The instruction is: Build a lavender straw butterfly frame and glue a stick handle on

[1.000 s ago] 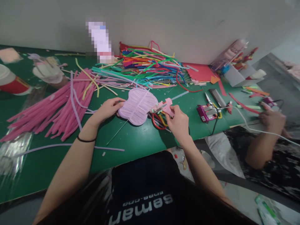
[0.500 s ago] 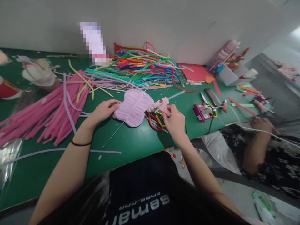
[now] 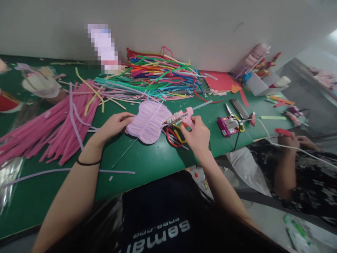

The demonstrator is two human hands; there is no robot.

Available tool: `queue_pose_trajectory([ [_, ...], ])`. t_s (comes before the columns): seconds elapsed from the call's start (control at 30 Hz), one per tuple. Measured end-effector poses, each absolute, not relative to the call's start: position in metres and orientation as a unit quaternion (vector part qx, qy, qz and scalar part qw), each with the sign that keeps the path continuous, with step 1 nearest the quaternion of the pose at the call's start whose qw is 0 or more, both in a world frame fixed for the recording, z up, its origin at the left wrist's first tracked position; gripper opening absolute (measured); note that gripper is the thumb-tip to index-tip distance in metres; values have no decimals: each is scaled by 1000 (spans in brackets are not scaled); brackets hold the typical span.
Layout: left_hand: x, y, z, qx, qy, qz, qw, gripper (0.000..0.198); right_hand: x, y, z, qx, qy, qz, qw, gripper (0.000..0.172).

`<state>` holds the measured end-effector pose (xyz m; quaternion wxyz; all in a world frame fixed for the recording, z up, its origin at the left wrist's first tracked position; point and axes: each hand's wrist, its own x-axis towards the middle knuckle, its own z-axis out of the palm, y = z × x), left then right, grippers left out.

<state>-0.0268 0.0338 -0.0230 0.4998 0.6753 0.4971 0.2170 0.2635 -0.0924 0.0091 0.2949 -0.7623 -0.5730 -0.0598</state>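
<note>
A pink hot-glue gun (image 3: 182, 117) is gripped in the closed right hand (image 3: 197, 135), its nozzle set against a lilac pipe-cleaner panel (image 3: 149, 121). The panel's left edge is pinched by the left hand (image 3: 113, 124) on the green worktop (image 3: 147, 160).

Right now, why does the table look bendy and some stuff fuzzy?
Head view: the wide lens curves the green table; its left end is smeared, with glare; the left hand holding the lilac piece and right hand gripping the glue gun look sharp.
</note>
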Motion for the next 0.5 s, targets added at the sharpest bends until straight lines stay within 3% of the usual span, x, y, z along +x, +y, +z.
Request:
queue_pose_trajectory([
  [0.5, -76, 36, -16, 741, 506, 95, 431, 55, 233, -116, -4, -734, -608, 31, 302, 32],
])
